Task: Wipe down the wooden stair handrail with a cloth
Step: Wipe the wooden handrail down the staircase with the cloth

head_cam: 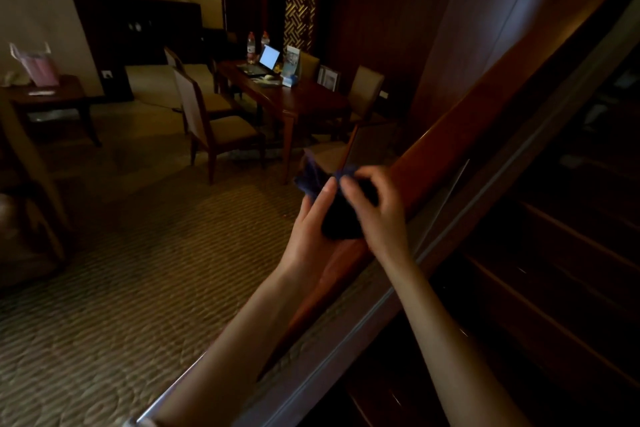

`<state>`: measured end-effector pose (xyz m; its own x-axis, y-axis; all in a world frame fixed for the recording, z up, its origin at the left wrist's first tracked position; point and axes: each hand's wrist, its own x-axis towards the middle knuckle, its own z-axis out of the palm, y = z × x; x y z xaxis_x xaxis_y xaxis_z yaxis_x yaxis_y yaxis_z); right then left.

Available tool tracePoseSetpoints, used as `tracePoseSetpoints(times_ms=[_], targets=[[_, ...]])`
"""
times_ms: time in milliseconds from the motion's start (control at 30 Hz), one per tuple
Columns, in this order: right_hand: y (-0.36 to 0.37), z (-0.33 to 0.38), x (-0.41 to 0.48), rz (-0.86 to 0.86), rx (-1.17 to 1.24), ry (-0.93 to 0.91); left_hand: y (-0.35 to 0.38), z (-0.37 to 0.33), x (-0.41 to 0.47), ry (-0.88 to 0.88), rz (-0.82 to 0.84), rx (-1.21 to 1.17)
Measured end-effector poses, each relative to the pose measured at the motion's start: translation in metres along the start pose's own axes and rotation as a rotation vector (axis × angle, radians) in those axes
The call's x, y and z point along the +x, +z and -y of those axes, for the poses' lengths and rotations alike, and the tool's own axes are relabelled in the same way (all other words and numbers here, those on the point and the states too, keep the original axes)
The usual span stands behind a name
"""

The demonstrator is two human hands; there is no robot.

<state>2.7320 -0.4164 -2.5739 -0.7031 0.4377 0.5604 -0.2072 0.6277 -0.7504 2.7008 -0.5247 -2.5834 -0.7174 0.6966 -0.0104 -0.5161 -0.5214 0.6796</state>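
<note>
The wooden handrail (460, 135) runs diagonally from the lower middle up to the upper right, reddish brown and glossy. A dark blue cloth (341, 215) is bunched over the rail near the middle of the view, with a loose corner sticking out to the upper left. My left hand (310, 236) holds the cloth from the left side, fingers up along it. Over the top of the cloth, my right hand (375, 208) pinches it between thumb and fingers. Both forearms reach in from the bottom edge.
A metal strip (346, 333) runs below the rail. Dark wooden stairs (540, 281) lie to the right. Below on the left is patterned carpet (138, 270), a dining table (294, 97) with a laptop and bottles, several chairs, and a side table (52, 97).
</note>
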Motion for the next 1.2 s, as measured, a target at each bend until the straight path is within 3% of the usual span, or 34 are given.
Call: tracePoseSetpoints(times_ms=[100,200,233,300,367,433,533,667,833,1033,1200], targets=[[0.002,-0.003,-0.005,0.181,-0.289,-0.195,-0.005,-0.005,0.015,0.148,-0.113,0.184],[-0.017,-0.004,0.008,0.397,-0.099,-0.054,-0.018,-0.007,0.029,0.223,-0.175,0.263],[-0.025,-0.009,0.012,0.380,0.030,0.004,-0.023,-0.007,0.034,0.272,-0.169,0.340],[-0.035,-0.025,0.018,0.042,0.101,0.057,-0.027,-0.005,0.045,0.386,-0.151,0.520],[-0.036,-0.049,0.024,-0.307,-0.175,0.059,-0.031,0.002,0.062,0.499,-0.086,0.804],[-0.032,-0.070,0.031,-0.425,-0.388,0.180,-0.032,0.012,0.082,0.597,0.072,1.255],[-0.023,-0.087,0.040,-0.529,-0.237,0.270,-0.020,0.018,0.102,0.608,0.249,1.680],[-0.017,-0.093,0.036,-0.578,0.106,0.194,-0.028,0.020,0.089,0.701,0.264,1.735],[-0.013,-0.120,0.039,-0.640,0.107,0.252,-0.081,0.043,0.032,0.929,0.299,1.837],[-0.019,-0.121,0.039,-0.600,0.072,0.230,-0.010,0.035,0.094,0.863,0.280,1.935],[-0.018,-0.110,0.034,-0.585,0.168,0.210,-0.047,0.030,0.036,0.932,0.353,1.945]])
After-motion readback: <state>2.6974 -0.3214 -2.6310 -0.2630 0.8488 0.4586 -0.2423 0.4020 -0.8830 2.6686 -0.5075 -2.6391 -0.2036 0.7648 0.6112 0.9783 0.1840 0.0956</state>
